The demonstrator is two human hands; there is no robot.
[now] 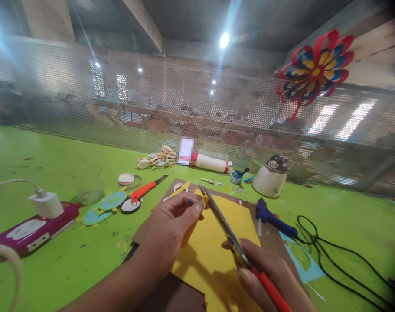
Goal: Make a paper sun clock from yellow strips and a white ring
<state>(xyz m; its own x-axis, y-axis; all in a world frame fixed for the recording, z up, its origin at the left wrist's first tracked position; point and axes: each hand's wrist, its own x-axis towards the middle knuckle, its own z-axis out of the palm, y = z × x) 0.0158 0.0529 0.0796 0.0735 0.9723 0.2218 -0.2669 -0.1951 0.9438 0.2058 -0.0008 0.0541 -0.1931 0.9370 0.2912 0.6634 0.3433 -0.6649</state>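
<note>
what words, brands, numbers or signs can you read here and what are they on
None can be read.
Small blue jar: any print is too small.
White panel: pixelated, unreadable.
Purple power strip: no legible lettering.
Scissors: no legible lettering.

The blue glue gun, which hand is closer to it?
The right hand. It holds the scissors on the near side of the blue glue gun, while the left hand, pinching a small yellow piece, is farther off to the left.
</note>
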